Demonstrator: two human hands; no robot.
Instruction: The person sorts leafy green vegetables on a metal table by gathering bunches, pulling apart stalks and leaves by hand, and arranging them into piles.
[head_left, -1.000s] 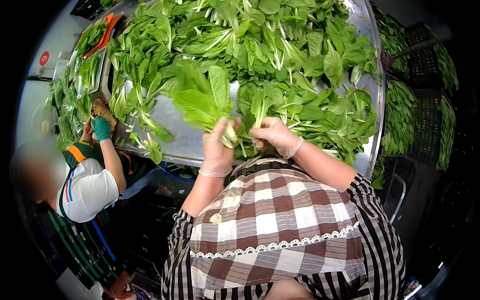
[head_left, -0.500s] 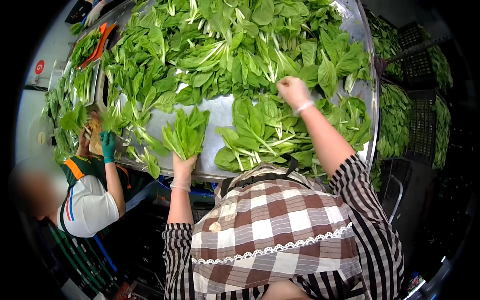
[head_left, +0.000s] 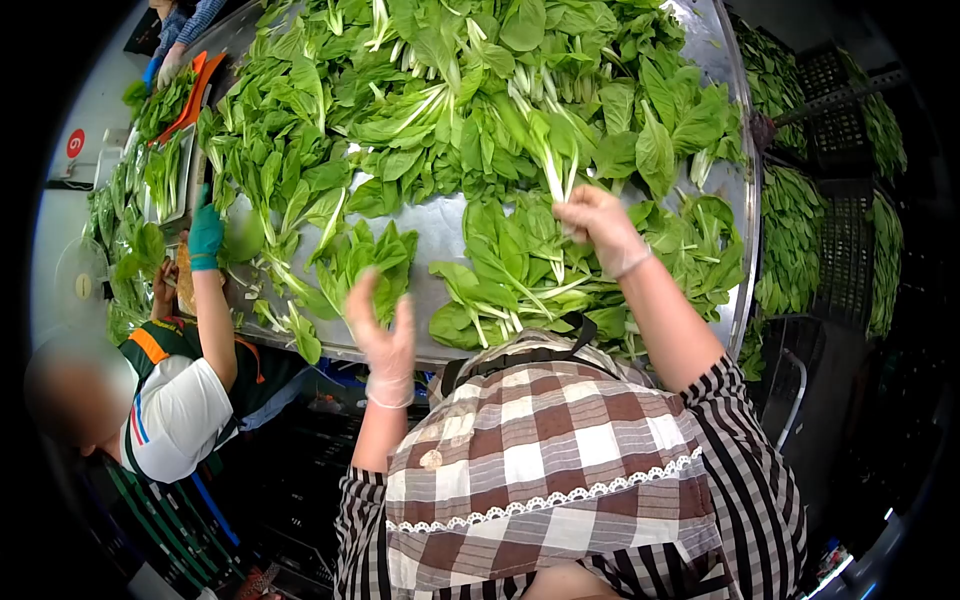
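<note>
My left hand (head_left: 382,325), in a clear glove, is open with thumb and fingers apart, just in front of a bunch of leafy greens (head_left: 372,262) lying on the metal table (head_left: 432,222). My right hand (head_left: 600,222), also gloved, pinches the white stems of some leafy greens (head_left: 550,150) at the edge of the large pile. Their leaves still lie among the others in the pile. Below my right hand is a loose heap of greens (head_left: 520,270), close to the table's front edge.
At the left a co-worker in a green glove (head_left: 205,238) works beside a metal tray (head_left: 178,190) with greens. Another person's gloved hand (head_left: 172,62) is near an orange object (head_left: 203,88) at the far left. Black crates (head_left: 842,240) with greens stand beyond the table's right edge.
My left hand has let go of the bunch, which now lies on the table, and drawn back toward me. My right hand has taken hold of stems. The co-worker's green-gloved hand has moved farther up.
</note>
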